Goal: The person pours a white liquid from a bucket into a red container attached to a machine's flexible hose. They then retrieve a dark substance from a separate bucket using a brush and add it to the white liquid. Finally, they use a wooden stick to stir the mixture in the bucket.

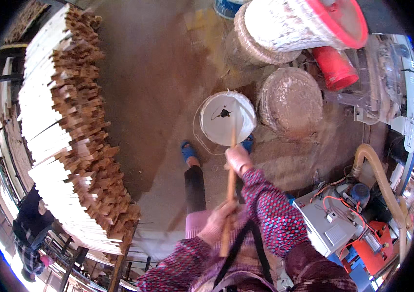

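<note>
left hand (218, 222), right hand (237, 158) around wooden stick (231, 187)

No readable writing anywhere.

A long, light-brown wooden stick (231, 187) slants upward toward the near side, its far end dipped into a round white bucket (251, 119) standing mid-scene. Smooth off-white liquid (216, 130) lies inside, marked left of the stick by a black blot (224, 113) and a thin, looping dark streak.
</note>
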`<state>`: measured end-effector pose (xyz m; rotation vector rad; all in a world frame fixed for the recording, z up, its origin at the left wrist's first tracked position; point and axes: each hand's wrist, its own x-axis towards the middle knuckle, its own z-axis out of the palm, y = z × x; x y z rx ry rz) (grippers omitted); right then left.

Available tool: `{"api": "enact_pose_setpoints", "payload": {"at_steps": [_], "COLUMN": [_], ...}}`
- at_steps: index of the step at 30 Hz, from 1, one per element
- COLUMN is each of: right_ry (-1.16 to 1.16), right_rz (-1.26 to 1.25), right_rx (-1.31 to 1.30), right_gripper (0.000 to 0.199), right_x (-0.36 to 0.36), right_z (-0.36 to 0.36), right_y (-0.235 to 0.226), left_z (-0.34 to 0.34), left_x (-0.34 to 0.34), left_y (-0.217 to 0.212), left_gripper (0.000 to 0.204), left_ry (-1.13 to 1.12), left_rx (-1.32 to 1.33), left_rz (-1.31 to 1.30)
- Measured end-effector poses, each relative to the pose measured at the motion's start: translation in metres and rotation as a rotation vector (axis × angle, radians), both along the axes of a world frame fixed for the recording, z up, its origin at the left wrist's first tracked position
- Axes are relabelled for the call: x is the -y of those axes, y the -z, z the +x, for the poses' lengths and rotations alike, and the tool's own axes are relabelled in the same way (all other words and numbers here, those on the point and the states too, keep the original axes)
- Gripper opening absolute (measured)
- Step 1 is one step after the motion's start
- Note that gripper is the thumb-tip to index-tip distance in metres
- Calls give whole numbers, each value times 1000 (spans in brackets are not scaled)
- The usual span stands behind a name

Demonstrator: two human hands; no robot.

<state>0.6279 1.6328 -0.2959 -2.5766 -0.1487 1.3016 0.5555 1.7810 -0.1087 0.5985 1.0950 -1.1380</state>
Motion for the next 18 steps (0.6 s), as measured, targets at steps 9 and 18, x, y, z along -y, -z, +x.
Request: {"api": "enact_pose_setpoints", "payload": {"at_steps": [9,18], "right_ry": [236,-280], "right_rz": [188,165], "right_rx": [-373,-50], "right_gripper": [18,14], "right_x": [39,70], "right_z": [-28,-20], "right_y": [97,69], "left_z": [-15,-6], "left_x": [108,109], "left_y": [28,28], "left_gripper": [30,26], "left_ry": [61,74], "left_rx": [23,-155], "left_rz": [329,168]}}
